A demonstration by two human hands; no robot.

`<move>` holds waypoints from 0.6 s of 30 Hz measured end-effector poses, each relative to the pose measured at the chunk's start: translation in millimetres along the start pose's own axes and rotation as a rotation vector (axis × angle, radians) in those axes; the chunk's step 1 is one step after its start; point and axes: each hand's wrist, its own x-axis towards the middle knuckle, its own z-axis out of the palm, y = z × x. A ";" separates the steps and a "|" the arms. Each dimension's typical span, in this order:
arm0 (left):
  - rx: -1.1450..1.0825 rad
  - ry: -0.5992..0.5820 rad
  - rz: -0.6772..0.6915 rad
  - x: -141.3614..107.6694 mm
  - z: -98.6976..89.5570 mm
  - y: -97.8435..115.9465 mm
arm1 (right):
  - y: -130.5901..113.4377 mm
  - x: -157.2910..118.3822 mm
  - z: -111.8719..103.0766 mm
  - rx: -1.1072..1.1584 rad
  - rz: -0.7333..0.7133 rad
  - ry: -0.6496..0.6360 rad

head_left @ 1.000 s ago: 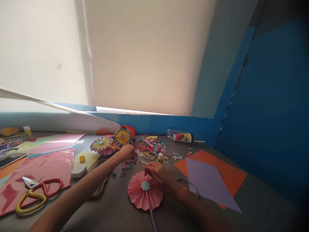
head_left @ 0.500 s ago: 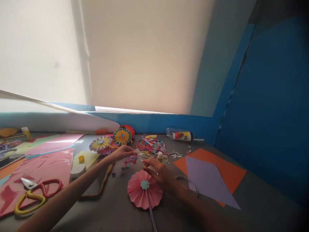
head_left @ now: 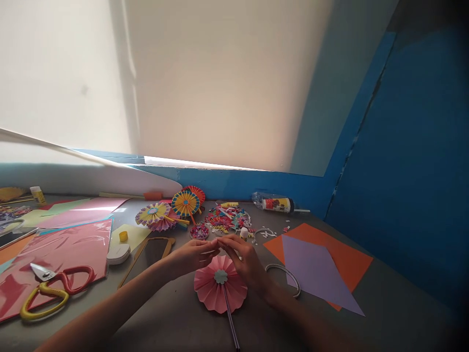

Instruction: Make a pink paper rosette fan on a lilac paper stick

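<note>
My left hand (head_left: 196, 255) and my right hand (head_left: 240, 252) meet at their fingertips, just beyond a pink pleated paper fan (head_left: 205, 292). Both sets of fingers are pinched together; anything between them is too small or hidden to make out. A pale green scalloped paper piece (head_left: 221, 276) sits at the fan's centre, and a thin purple stick (head_left: 231, 325) runs from it toward me. Close behind my left fingers is a small round dish of paper bits (head_left: 199, 231). A glue stick (head_left: 244, 233) stands behind my right hand, partly hidden.
Scissors (head_left: 44, 288) lie on red wrapped sheets at left, beside a phone (head_left: 146, 256) and a white case (head_left: 118, 253). Finished paper fans (head_left: 185, 203) and a scrap heap (head_left: 227, 218) are at the back. Purple paper (head_left: 317, 266) over orange paper (head_left: 351, 256) lies right, near a bottle (head_left: 276, 205).
My left hand has come down and right, away from the small dish, and its fingertips now touch those of my right hand. The pink fan has stayed in place.
</note>
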 end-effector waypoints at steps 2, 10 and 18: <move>-0.027 0.001 0.017 -1.3 2.2 -0.6 | 0.4 0.5 0.6 0.071 0.058 0.000; -0.010 0.046 0.104 -8.3 17.8 -1.5 | -7.3 3.2 -1.9 0.370 0.272 -0.134; 0.071 0.136 0.131 -13.9 24.9 -0.3 | -10.7 3.9 -4.3 0.376 0.285 -0.118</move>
